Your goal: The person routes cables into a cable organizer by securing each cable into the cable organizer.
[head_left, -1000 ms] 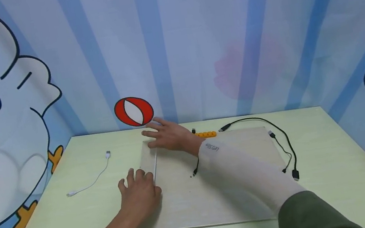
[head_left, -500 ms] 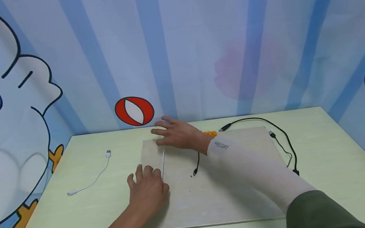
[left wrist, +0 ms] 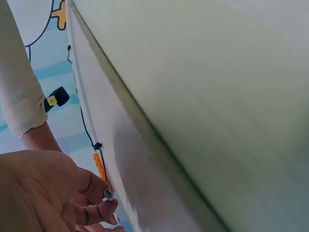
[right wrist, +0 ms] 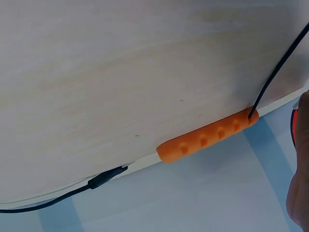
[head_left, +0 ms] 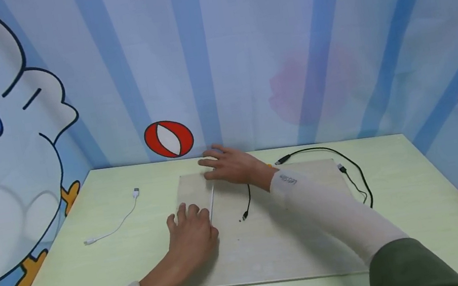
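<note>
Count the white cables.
2: one white cable lies left of the board; a second white cable runs between the left hand and right hand. More may be hidden.

Behind the far edge of the pale table (head_left: 75,277) hangs a blue-striped backdrop (head_left: 234,62), printed with a red-and-white ball (head_left: 169,139); cartoon birds (head_left: 8,198) flank the left and right edges.

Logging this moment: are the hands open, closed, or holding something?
Left hand: pinching one end of a white cable.
Right hand: at its other end; grip unclear.
</note>
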The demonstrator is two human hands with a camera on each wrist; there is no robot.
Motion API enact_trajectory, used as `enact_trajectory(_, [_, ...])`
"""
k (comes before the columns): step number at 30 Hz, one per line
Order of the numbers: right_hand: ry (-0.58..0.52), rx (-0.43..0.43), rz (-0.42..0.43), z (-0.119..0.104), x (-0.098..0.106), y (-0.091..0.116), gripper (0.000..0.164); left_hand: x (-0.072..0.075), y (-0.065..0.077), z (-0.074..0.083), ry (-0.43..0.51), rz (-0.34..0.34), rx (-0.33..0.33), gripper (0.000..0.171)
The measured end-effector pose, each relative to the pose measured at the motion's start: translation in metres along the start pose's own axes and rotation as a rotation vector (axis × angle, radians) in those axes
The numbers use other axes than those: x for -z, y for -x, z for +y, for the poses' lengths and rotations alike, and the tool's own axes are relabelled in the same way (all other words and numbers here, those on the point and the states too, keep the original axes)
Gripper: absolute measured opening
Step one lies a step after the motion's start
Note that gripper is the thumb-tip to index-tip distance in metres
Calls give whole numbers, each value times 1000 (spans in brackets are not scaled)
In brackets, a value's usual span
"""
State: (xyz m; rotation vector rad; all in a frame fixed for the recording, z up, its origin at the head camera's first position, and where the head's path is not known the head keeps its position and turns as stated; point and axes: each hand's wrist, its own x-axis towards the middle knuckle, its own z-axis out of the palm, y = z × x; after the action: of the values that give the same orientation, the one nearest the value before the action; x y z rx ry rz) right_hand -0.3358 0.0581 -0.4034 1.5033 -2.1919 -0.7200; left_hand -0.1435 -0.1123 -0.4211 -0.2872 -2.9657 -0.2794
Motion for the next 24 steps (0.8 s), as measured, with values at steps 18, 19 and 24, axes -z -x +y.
enact_trajectory(18, [-38,42,33,17,-9,14,41,0,-10,24,26,-56,-6,30])
enact_trajectory(19, [-32,44,42,17,-10,16,40,-1,-11,26,27,-53,-13,30])
enact_trajectory(24, [2,49,81,21,-14,24,36,-2,-15,32,32,-39,-39,28])
